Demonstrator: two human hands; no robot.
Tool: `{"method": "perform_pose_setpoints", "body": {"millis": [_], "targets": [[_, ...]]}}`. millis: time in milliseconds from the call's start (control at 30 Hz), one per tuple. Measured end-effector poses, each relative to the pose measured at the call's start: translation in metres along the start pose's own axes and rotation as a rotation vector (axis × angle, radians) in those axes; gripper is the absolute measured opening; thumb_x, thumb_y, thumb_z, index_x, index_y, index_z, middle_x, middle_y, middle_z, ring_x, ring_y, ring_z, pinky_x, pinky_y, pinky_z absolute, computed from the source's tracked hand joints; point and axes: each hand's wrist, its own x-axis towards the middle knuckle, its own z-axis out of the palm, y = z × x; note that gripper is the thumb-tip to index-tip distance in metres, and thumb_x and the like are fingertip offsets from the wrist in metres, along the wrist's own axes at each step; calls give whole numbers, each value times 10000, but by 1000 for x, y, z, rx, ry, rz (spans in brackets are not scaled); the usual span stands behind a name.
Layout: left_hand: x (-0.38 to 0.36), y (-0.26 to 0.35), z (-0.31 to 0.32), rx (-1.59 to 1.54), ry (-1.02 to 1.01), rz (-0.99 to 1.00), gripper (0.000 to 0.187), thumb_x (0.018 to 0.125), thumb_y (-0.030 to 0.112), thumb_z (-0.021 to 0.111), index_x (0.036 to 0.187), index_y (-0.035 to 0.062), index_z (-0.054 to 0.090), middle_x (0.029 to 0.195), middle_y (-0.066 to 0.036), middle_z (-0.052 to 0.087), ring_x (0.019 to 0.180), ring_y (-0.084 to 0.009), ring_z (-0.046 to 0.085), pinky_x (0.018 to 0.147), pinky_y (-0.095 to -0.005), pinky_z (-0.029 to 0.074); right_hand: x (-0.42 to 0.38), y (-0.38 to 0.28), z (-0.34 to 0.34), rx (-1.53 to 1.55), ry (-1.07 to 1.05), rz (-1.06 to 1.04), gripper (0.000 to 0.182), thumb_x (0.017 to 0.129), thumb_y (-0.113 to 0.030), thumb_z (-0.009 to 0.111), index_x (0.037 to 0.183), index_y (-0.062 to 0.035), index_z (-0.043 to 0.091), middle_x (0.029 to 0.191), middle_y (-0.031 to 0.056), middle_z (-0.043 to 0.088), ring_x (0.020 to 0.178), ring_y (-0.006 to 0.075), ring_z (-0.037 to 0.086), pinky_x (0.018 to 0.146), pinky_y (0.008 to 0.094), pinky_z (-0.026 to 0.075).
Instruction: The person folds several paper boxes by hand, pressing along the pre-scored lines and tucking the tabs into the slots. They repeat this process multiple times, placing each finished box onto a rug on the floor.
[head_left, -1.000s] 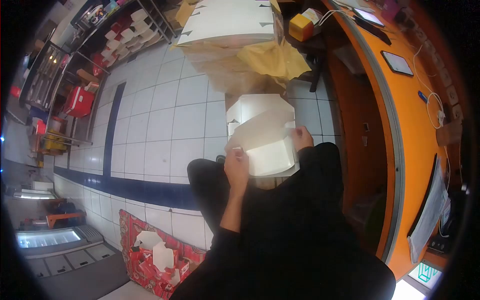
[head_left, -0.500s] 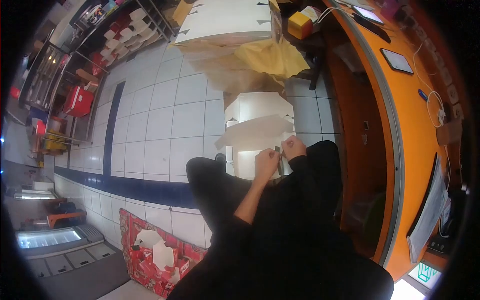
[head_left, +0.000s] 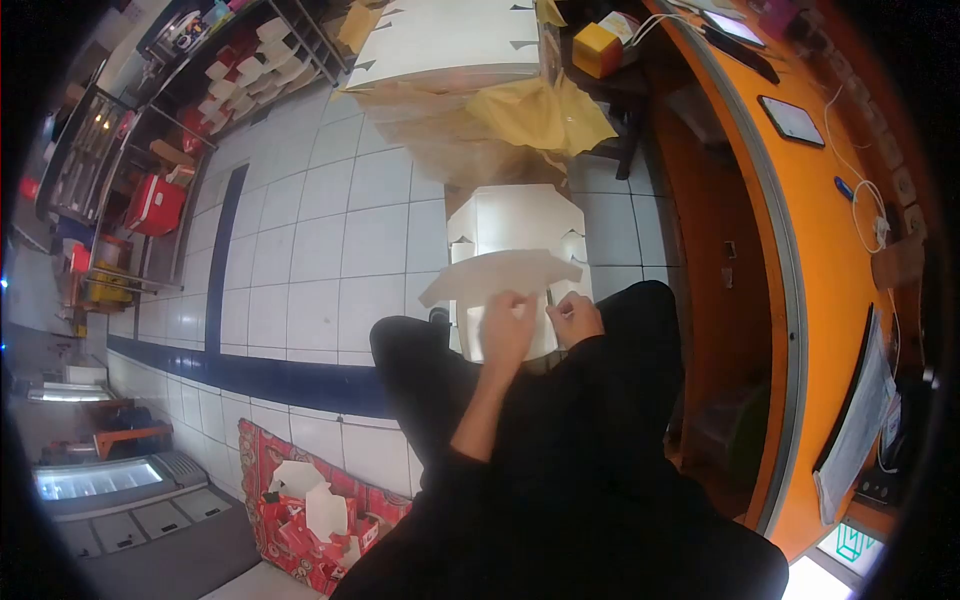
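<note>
"Where is the white carton (head_left: 520,220)?"

"In front of me, between my dark-clothed knees (head_left: 405,345), partly folded, with its broad panel towards the far side and a flap (head_left: 505,270) standing across the middle"

"And your fingers?"

"My left hand (head_left: 508,325) is over the near part, fingers curled (it's blurred, so I can't tell whether they pinch anything). My right hand (head_left: 575,320) is at the near right corner, thumb and forefinger bent close together; I can't tell if card is between them"

"How do you judge it will handle?"

"Light, I'd say: thin card, stiff along the folds but bendy across the flaps, perhaps a bit slick. The slotted tabs look easiest to crease or tear, so I'd take hold by the side walls near the corners"

"What's around it?"

"Yellow paper (head_left: 545,115) and a white stack (head_left: 450,40) on the far side, the orange counter (head_left: 790,250) to the right, red boxes (head_left: 300,530) near left"
</note>
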Motion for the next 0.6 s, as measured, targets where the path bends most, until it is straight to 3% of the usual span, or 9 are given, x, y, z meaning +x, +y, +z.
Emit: {"method": "perform_pose_setpoints", "body": {"millis": [100, 200, 267, 300, 400, 433, 467, 533, 600], "targets": [[2, 1, -57, 463, 125, -51, 392, 820, 298, 773, 1024, 12, 598, 995, -176, 596, 991, -372, 596, 846, -471, 492, 2, 25, -1, 204, 103, 192, 324, 876, -318, 738, 856, -19, 614, 810, 136, 667, 766, 280, 669, 709, 409, 519], [1, -38, -75, 562, 125, -149, 374, 842, 315, 744, 1039, 19, 627, 976, -195, 647, 971, -401, 631, 858, -487, 510, 6, 60, 7, 232, 120, 308, 317, 877, -326, 732, 896, -23, 640, 837, 124, 687, 788, 265, 678, 744, 386, 527], [13, -57, -87, 441, -142, -404, 340, 891, 323, 683, 1066, 32, 659, 964, -217, 698, 934, -426, 668, 850, -497, 531, 11, 71, 12, 255, 102, 386, 310, 878, -327, 716, 926, -27, 655, 850, 117, 695, 802, 259, 683, 758, 380, 529], [17, -67, -100, 400, -36, -313, 305, 937, 311, 623, 1078, 47, 680, 959, -230, 718, 896, -455, 678, 819, -504, 542, 14, 74, 11, 251, 105, 386, 310, 878, -327, 716, 926, -27, 655, 850, 117, 695, 802, 259, 683, 758, 380, 529], [27, -100, -176, -101, 437, -197, 320, 960, 267, 601, 1074, -26, 659, 1044, -139, 704, 917, -227, 644, 886, -369, 512, 14, 84, 13, 274, 92, 381, 310, 881, -334, 715, 946, -35, 665, 855, 108, 702, 804, 254, 685, 759, 377, 531], [18, -108, -220, -129, 611, -94, 287, 950, 227, 593, 1081, -21, 652, 1063, -142, 690, 947, -239, 644, 893, -376, 510, 15, 84, 13, 285, 112, 367, 275, 898, -304, 702, 941, -37, 650, 775, 77, 670, 665, 194, 632, 633, 348, 497], [17, -93, -252, -343, 871, -170, 288, 935, 223, 593, 1099, -9, 643, 1089, -143, 670, 1011, -239, 629, 893, -409, 515, 16, 83, 12, 297, 133, 353, 243, 916, -275, 690, 936, -40, 635, 696, 45, 637, 525, 134, 578, 506, 319, 464], [-7, -100, -311, -985, 1159, 24, 612, 982, 510, 519, 1279, -25, 495, 1296, -222, 544, 1137, -356, 595, 971, -529, 518, 16, 84, 14, 342, 150, 373, 248, 917, -278, 690, 948, -38, 636, 699, 48, 636, 514, 133, 570, 499, 317, 462], [-26, -75, -315, -1125, 1154, 104, 724, 1003, 614, 398, 1387, 0, 392, 1379, -250, 465, 1193, -400, 547, 1021, -550, 495, 16, 64, 8, 422, 141, 477, 258, 895, -276, 713, 986, -44, 646, 722, 65, 634, 561, 164, 590, 545, 337, 490]]}}
